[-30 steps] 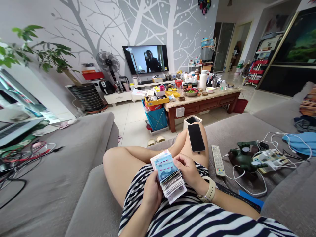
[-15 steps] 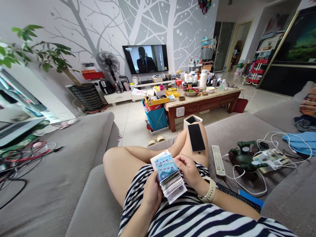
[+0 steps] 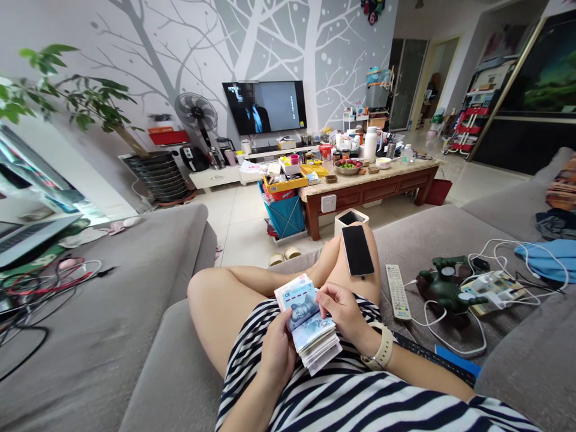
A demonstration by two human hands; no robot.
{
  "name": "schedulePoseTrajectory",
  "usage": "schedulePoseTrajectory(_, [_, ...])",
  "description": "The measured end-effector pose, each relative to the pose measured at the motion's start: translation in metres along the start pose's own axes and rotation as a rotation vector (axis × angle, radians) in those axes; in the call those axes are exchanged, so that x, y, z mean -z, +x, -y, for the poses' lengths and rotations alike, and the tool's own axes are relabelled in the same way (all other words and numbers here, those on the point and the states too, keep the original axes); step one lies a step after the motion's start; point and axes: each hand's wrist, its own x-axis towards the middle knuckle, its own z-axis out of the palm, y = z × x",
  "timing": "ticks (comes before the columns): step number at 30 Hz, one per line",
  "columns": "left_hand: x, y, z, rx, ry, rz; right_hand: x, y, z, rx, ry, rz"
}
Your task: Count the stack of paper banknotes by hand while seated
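A thick folded wad of banknotes (image 3: 302, 305) lies over my lap, the upper notes blue with a portrait, the lower ends fanned out in layers. My left hand (image 3: 276, 349) grips the wad from its left side, thumb on top. At the right edge, my right hand (image 3: 341, 307) has thumb and forefinger closed on a blue note, its other fingers curled. A pale watch (image 3: 381, 348) is round my right wrist. On my knee rests a smartphone (image 3: 358, 251), screen dark.
To the right on the sofa (image 3: 418, 234) lie a white remote control (image 3: 398, 293), a dark green figure-shaped object (image 3: 443, 288) and a power strip (image 3: 492, 293) with cables. Ahead stands a crowded coffee table (image 3: 373, 181). Tangled cables (image 3: 49, 288) lie on the left.
My right fingers have shifted slightly at the wad's edge. A blue note has turned down over the fanned ends, and a portrait shows on the upper note. My left hand keeps its grip.
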Motion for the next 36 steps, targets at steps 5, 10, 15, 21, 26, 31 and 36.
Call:
schedulePoseTrajectory(5, [0.006, 0.0, 0.001, -0.045, 0.081, 0.018, 0.001, 0.003, -0.006, -0.024, -0.027, -0.094])
schedulePoseTrajectory(10, [0.009, 0.0, 0.0, -0.037, 0.115, 0.094, 0.003, 0.006, -0.011, -0.039, -0.056, -0.145])
schedulePoseTrajectory(15, [0.009, 0.002, 0.002, -0.055, 0.114, 0.057, 0.002, 0.005, -0.009, -0.011, -0.081, -0.095])
schedulePoseTrajectory(21, [0.008, 0.006, 0.004, -0.046, 0.05, 0.033, 0.001, 0.002, -0.002, 0.027, -0.039, -0.058])
schedulePoseTrajectory(26, [0.005, 0.003, 0.002, -0.057, 0.081, 0.035, 0.0, 0.0, 0.004, 0.04, -0.009, -0.025])
schedulePoseTrajectory(31, [0.003, 0.002, 0.001, -0.07, 0.09, 0.015, -0.001, 0.001, 0.003, 0.033, 0.022, -0.023])
schedulePoseTrajectory(36, [0.002, 0.002, 0.0, -0.063, 0.099, 0.002, -0.002, 0.001, 0.004, 0.018, 0.047, -0.019])
